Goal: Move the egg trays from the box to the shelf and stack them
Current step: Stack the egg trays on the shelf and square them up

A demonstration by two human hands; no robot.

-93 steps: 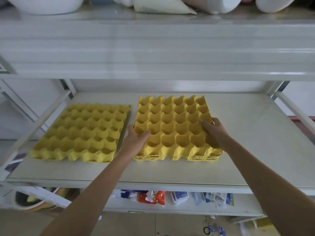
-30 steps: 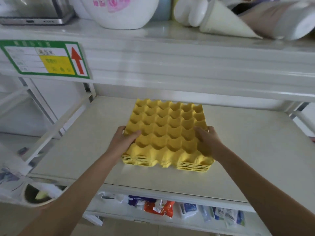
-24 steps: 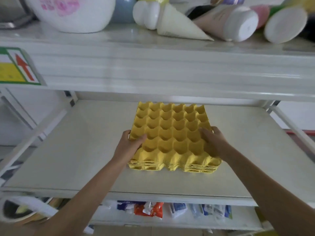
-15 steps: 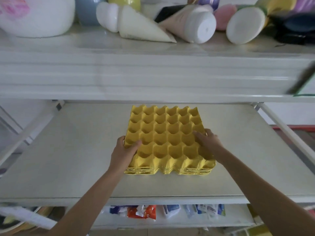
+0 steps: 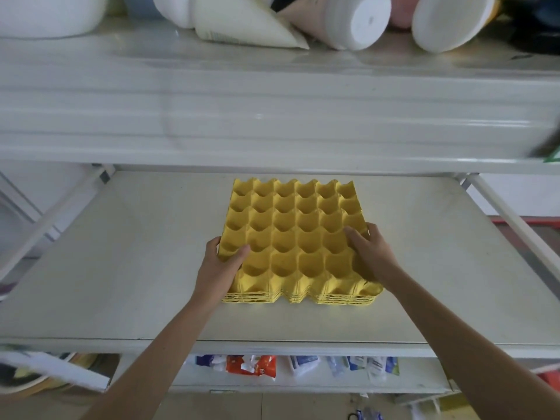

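A stack of yellow egg trays point(image 5: 298, 234) lies flat on the middle white shelf point(image 5: 127, 256), roughly at its centre. My left hand point(image 5: 219, 266) grips the stack's near-left edge, thumb on top in a cell and fingers around the side. My right hand point(image 5: 368, 254) holds the near-right edge, fingers spread over the top cells. Several thin layers show at the stack's front edge. No box is in view.
The upper shelf point(image 5: 272, 116) hangs low over the trays and carries white bowls point(image 5: 360, 22) and a cone-shaped pack point(image 5: 242, 28). A lower shelf holds small colourful packets point(image 5: 251, 365). White slanted frame bars point(image 5: 512, 219) border the shelf on both sides.
The separate tray seen at the left 3.1 s ago is gone from the shelf; one stack remains. Over the last second both hands have stayed on the stack while the view shifted.
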